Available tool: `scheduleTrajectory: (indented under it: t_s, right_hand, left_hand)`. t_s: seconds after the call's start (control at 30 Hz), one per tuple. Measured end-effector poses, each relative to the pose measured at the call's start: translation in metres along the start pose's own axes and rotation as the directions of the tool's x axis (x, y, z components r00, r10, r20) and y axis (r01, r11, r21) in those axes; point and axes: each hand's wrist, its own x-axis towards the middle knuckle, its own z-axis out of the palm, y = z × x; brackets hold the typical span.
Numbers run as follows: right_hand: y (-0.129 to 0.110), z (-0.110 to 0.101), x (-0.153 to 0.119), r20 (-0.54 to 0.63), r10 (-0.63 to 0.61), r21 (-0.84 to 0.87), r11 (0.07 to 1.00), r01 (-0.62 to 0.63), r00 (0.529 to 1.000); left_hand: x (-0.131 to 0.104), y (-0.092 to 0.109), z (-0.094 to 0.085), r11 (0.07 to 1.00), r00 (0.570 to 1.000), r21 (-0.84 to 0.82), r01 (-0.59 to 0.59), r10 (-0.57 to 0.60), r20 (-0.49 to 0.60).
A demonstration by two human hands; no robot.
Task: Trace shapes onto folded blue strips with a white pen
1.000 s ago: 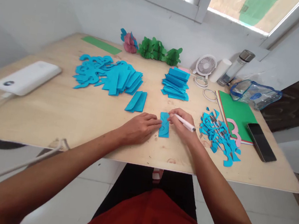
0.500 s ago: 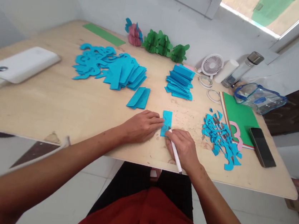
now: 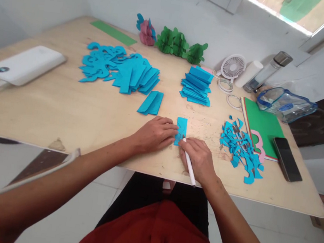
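Observation:
A small blue paper strip (image 3: pixel 182 123) lies on the table in front of me, with faint curved lines drawn on it. The fingers of my left hand (image 3: pixel 158 134) lie stretched out, their tips on its left edge. My right hand (image 3: pixel 200 157) grips a white marker (image 3: pixel 190 167), tip down at the strip's lower right part. Just beyond my left hand are a few folded blue papers (image 3: pixel 151 102). A stack of blue paper pieces (image 3: pixel 197 85) sits farther back.
Blue cut-outs and strips (image 3: pixel 132 71) are piled at back left, near a white power bank (image 3: pixel 25 65). On the right are blue scraps (image 3: pixel 238 144), a green paper pad (image 3: pixel 263 125), a phone (image 3: pixel 287 159), a small fan (image 3: pixel 233 67) and a bottle (image 3: pixel 268 73). Green paper ornaments (image 3: pixel 173 43) stand behind.
The view has shifted slightly. The marker tip has moved a little up along the strip with my right hand. My left hand stays at the strip's left edge.

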Motion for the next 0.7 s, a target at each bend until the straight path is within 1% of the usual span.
scheduleTrajectory:
  t_s: [0.37,0.53,0.7]
  right_hand:
    - [-0.0026,-0.0021,0.0022,-0.044,-0.011,-0.010,1.000,0.010,0.999]
    - [-0.0054,-0.0049,0.0041,-0.053,0.003,-0.036,0.999,-0.005,0.999]
    - [-0.0050,-0.0056,0.0059,-0.076,-0.016,0.006,1.000,0.016,0.997]
  left_hand:
    - [-0.0019,-0.0008,0.0020,0.999,0.999,-0.023,0.032,-0.032,0.022]
    - [-0.0019,-0.0001,0.0017,1.000,1.000,-0.012,0.017,-0.017,0.005]
    - [-0.0016,-0.0010,0.0026,1.000,1.000,-0.003,0.006,-0.006,-0.021]
